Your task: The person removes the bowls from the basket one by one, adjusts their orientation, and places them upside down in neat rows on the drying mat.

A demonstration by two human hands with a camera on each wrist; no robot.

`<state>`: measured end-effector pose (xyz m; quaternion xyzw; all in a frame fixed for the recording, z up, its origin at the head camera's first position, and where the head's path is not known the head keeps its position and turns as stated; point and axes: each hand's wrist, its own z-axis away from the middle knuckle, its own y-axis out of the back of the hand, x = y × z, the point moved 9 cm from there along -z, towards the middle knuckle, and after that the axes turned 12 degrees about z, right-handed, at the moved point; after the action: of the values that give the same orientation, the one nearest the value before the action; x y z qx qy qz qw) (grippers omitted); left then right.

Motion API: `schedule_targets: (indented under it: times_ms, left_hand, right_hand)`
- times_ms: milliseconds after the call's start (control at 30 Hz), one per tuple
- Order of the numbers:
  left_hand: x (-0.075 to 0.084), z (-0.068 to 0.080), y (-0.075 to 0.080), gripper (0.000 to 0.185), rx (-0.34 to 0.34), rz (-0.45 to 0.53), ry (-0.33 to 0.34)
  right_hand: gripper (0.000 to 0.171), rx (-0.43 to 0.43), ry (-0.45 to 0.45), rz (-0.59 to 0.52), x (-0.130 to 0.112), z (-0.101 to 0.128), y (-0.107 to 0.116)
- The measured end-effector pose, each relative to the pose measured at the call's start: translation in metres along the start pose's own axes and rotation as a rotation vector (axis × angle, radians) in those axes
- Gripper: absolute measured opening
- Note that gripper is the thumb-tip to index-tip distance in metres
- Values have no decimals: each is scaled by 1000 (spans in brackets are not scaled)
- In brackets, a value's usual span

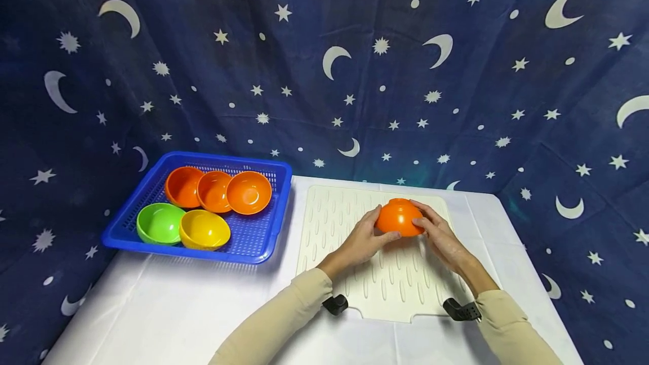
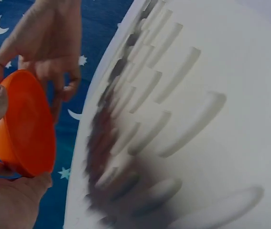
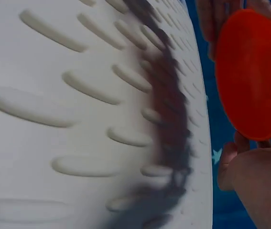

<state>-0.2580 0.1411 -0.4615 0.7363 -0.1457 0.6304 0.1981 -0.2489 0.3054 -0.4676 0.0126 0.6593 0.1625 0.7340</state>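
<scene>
Right of centre, left hand (image 1: 358,241) and right hand (image 1: 442,236) grip opposite sides of an orange bowl (image 1: 398,216). It is inverted above the white mat (image 1: 324,224).

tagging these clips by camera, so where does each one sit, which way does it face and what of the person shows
Head: worn on the head, facing forward and down at the held bowl, mat and basket; left hand, right hand and both sleeves show.
Left wrist: worn there, looking across the mat to the held bowl; left hand low, right hand above.
Right wrist: worn there, same targets; right hand low, left hand partly above.
Shared: both wrist views show the bowl's open side.
</scene>
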Motion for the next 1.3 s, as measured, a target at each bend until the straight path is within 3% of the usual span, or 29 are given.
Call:
schedule_targets:
  times_ms: [333, 600, 700, 767, 1000, 1133, 1300]
  left_hand:
    - [-3, -11, -7, 80, 53, -105, -54]
    - [3, -29, -16, 78, 104, -442, -113]
    - [2, -36, -23, 79, 104, -476, -121]
    - [0, -41, -28, 80, 103, -487, -122]
    - [-12, -52, -37, 82, 148, -485, -114]
    - [-17, -55, -44, 80, 154, -486, -96]
    - [-21, -59, -47, 83, 169, -558, -45]
  right_hand:
    - [65, 27, -46, 102, 5, 1, 14]
    - [55, 151, 18, -79, 16, 0, 29]
    - [61, 169, -4, -108, 20, 0, 35]
    - [65, 184, -35, -80, 23, 0, 39]
    - [69, 240, -99, 203, 29, -1, 51]
    - [70, 248, -113, 219, 33, 0, 54]
    - [68, 282, -165, 229, 41, -2, 56]
